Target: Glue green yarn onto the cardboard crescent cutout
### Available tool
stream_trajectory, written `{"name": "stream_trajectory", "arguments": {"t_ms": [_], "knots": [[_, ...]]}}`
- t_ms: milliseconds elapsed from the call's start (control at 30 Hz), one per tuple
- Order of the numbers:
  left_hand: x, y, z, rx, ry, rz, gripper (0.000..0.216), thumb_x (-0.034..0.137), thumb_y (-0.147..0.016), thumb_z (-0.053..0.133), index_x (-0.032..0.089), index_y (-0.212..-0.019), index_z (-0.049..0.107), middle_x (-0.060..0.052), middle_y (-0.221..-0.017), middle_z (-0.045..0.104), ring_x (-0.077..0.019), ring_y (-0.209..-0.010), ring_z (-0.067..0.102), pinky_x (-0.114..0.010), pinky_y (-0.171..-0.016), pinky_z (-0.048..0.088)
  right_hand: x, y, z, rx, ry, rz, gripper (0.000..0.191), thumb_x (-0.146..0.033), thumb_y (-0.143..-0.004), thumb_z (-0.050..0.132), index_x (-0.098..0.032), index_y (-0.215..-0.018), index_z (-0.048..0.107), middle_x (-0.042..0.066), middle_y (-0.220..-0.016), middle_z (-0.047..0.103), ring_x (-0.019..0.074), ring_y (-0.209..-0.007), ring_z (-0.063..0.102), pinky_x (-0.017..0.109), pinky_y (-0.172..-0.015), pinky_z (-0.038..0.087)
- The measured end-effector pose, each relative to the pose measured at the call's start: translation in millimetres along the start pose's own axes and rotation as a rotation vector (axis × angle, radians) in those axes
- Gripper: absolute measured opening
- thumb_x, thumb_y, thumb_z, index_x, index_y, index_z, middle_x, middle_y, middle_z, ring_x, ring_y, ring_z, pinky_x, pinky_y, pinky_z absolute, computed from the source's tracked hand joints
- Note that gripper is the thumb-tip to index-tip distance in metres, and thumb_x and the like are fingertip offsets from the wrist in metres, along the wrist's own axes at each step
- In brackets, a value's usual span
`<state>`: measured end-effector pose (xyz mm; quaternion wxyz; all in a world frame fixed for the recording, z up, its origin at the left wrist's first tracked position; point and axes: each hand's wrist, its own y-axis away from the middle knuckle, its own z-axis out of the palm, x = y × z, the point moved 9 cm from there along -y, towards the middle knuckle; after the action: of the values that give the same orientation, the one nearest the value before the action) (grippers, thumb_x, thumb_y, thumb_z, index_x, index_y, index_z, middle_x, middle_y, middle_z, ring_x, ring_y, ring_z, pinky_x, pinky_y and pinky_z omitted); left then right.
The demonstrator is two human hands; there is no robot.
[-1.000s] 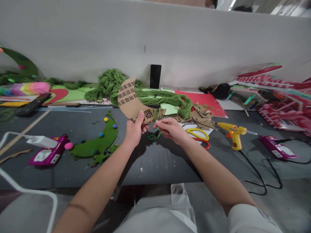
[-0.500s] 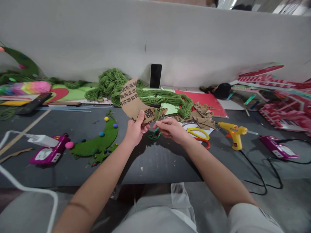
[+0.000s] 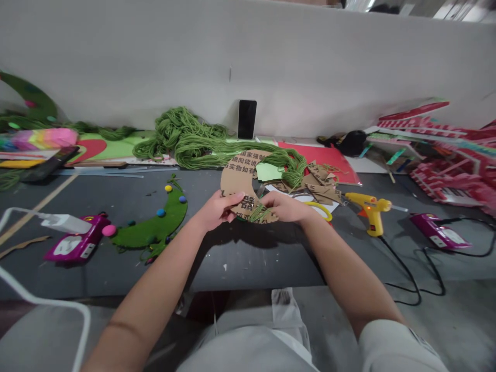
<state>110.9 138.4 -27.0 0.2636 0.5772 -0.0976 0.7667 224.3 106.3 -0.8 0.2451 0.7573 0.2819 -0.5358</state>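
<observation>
A brown cardboard crescent point(image 3: 237, 178) with black printed characters is held low over the dark table point(image 3: 248, 258), near its middle. My left hand point(image 3: 217, 207) pinches its lower left edge, fingers closed. My right hand point(image 3: 284, 207) is closed on the crescent's lower tip, where green yarn point(image 3: 259, 213) is wrapped around it. A big tangle of the same green yarn point(image 3: 186, 139) lies behind, trailing toward the crescent.
A yellow glue gun point(image 3: 368, 211) with a black cord stands to the right, yellow-handled scissors point(image 3: 320, 209) and cardboard scraps point(image 3: 320, 181) beside it. A green felt crescent point(image 3: 158, 221) with pompoms lies left. Purple power strips point(image 3: 77, 243) point(image 3: 439, 233) sit at both sides. A phone point(image 3: 247, 119) leans on the wall.
The cardboard crescent has been tilted down and swung to the right, from upright to lying nearly flat. Both hands moved slightly right, and the right hand now grips the yarn-wrapped tip.
</observation>
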Motion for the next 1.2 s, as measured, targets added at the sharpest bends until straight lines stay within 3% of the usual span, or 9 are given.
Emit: {"name": "stream_trajectory", "arguments": {"t_ms": [167,333,567,700,933,1200], "knots": [[10,3,-1,-0.012,-0.213,0.072,0.033,0.045,-0.077,0.075,0.015,-0.069,0.065,-0.001,-0.052,0.056,-0.0076,-0.035,0.044,-0.021,-0.032,0.03,6,11,-19,0.069,0.092,0.08,0.029,-0.039,-0.088,0.06,-0.013,-0.088,0.073,-0.003,-0.06,0.052,0.0094,-0.055,0.04,0.022,-0.053,0.032],[22,9,9,-0.042,-0.276,0.113,0.03,0.042,-0.078,0.075,0.016,-0.066,0.065,-0.002,-0.048,0.054,-0.0088,-0.034,0.043,-0.022,-0.032,0.029,11,14,-20,0.025,0.088,0.099,0.037,-0.047,-0.091,0.057,-0.013,-0.084,0.068,-0.005,-0.058,0.039,0.0081,-0.053,0.029,0.022,-0.05,0.023],[25,7,9,-0.054,-0.392,0.166,0.03,0.042,-0.08,0.072,0.017,-0.066,0.064,-0.003,-0.048,0.055,-0.0098,-0.034,0.043,-0.024,-0.034,0.032,9,13,-15,-0.01,0.051,0.106,0.039,-0.05,-0.091,0.056,-0.015,-0.073,0.058,-0.005,-0.061,0.034,0.0081,-0.056,0.028,0.022,-0.052,0.025],[25,7,9,-0.068,-0.451,0.183,0.032,0.043,-0.082,0.069,0.018,-0.064,0.063,-0.003,-0.048,0.055,-0.0104,-0.035,0.042,-0.025,-0.035,0.032,8,15,-20,0.014,0.08,0.125,0.036,-0.047,-0.09,0.058,-0.014,-0.078,0.063,-0.004,-0.062,0.042,0.0086,-0.058,0.034,0.022,-0.055,0.029],[27,7,6,-0.026,-0.507,0.204,0.036,0.042,-0.084,0.067,0.018,-0.059,0.061,-0.002,-0.042,0.05,-0.0108,-0.035,0.041,-0.025,-0.038,0.031,6,13,-40,0.234,0.179,0.104,0.033,-0.042,-0.084,0.064,-0.011,-0.08,0.073,0.002,-0.07,0.061,0.0112,-0.065,0.047,0.024,-0.059,0.035],[30,5,-7,0.127,-0.669,0.25,0.049,0.047,-0.091,0.057,0.019,-0.05,0.055,-0.002,-0.039,0.048,-0.0121,-0.037,0.045,-0.026,-0.043,0.033,0,16,-45,0.418,0.124,0.123,0.03,-0.039,-0.083,0.061,-0.011,-0.075,0.069,-0.002,-0.06,0.053,0.0082,-0.056,0.038,0.024,-0.054,0.028]]}}
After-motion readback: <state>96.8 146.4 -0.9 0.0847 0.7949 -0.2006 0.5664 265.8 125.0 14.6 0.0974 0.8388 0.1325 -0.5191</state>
